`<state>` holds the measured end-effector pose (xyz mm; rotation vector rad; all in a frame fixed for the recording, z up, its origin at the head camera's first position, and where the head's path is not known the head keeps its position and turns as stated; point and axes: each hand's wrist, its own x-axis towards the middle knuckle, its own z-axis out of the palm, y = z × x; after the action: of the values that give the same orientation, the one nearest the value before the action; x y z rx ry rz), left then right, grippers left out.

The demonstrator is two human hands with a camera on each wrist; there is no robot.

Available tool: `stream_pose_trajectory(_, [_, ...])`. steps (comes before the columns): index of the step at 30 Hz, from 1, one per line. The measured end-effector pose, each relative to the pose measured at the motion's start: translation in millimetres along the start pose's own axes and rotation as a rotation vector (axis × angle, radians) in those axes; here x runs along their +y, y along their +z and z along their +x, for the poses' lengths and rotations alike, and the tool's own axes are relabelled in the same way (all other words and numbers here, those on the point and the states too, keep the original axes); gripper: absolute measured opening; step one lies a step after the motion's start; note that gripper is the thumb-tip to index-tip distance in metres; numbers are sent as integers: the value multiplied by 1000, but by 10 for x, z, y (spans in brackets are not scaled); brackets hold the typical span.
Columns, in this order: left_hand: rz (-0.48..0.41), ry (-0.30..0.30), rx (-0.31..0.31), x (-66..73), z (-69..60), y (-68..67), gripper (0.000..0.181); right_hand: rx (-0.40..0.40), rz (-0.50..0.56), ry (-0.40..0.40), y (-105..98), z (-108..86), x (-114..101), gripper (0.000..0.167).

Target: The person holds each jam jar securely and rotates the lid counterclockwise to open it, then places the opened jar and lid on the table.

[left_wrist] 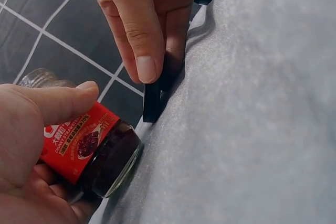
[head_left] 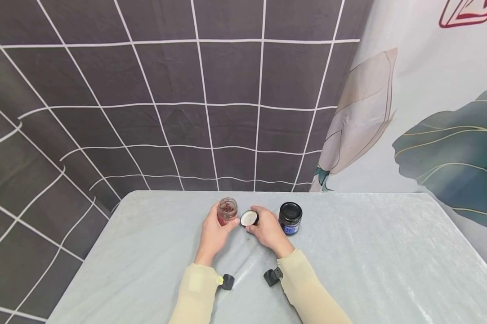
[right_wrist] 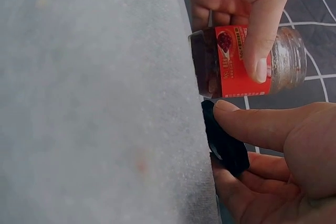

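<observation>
My left hand (head_left: 214, 231) grips a small open glass jar of strawberry jam (head_left: 227, 210), its thumb across the red label, which shows clearly in the left wrist view. Dark red jam fills the lower part; the clear neck has no lid on it. Just right of the jar, my right hand (head_left: 269, 230) pinches a black lid (head_left: 249, 218) between thumb and fingers, its white inside facing up toward the head camera. In the right wrist view the lid (right_wrist: 226, 142) is low by the tabletop; whether it touches is unclear.
A second jar (head_left: 290, 218), dark with a black lid and blue label, stands right of my right hand. Grey-white cloth covers the table (head_left: 368, 265). Behind it hangs a dark grid-patterned curtain (head_left: 170, 126), with a leaf-patterned one (head_left: 449, 148) at right.
</observation>
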<state>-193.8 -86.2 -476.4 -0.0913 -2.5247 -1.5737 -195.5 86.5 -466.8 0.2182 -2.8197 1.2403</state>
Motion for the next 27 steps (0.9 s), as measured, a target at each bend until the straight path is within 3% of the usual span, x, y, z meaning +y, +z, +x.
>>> stream_pose_trajectory(9, [-6, -8, -7, -20, 11, 13, 71, -7, -4, -28, 7, 10, 24, 56])
stream_pose_trajectory(27, [-3, -8, -11, -38, 18, 12, 73, 4, -12, 48, 40, -3, 51, 60])
